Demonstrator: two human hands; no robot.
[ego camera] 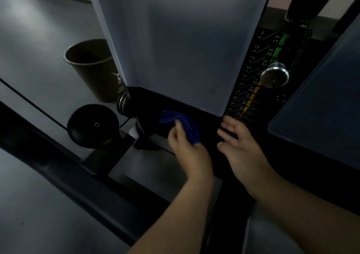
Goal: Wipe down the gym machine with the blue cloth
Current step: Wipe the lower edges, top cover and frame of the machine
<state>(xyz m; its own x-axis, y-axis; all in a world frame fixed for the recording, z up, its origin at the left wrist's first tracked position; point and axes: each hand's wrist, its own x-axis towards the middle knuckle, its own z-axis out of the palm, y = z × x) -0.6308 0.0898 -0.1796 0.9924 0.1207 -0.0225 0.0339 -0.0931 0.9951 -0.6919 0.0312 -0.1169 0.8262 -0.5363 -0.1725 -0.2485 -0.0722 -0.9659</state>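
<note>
Head view: steep downward look, close on gym machine (175, 39) base.

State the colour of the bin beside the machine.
Dark olive-brown bin, with a small white logo; head view.

A crumpled blue cloth (180, 124) lies bunched against the gym machine's (175, 45) dark base, just below its pale shroud panel.

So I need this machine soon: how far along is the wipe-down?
Nothing shows clearly as finished; the light is too dim to judge clean surfaces. In hand: the left hand holds the blue cloth at the dark base under the pale panel, while the right hand rests open beside the weight stack. The rest looks still to do.
</note>
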